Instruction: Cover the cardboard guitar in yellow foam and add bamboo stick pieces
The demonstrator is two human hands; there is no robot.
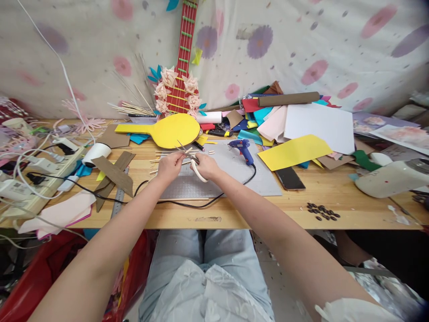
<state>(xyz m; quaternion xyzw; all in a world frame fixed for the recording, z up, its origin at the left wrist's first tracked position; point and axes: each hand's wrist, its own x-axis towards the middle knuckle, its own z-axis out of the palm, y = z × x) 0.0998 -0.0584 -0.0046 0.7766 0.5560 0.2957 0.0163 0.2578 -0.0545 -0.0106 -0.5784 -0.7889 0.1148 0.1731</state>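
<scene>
My right hand (pixel 207 166) is closed through the white handles of the scissors (pixel 191 162), blades parted and pointing up-left over the grey mat (pixel 234 176). My left hand (pixel 170 164) pinches 1 thin wooden stick (pixel 186 150) right at the blades. More sticks (pixel 161 157) lie just beside it, with the blue glue gun (pixel 244 150) near on the right.

floral sheet backdrop (pixel 301 40), cluttered wooden table (pixel 234 217)
</scene>
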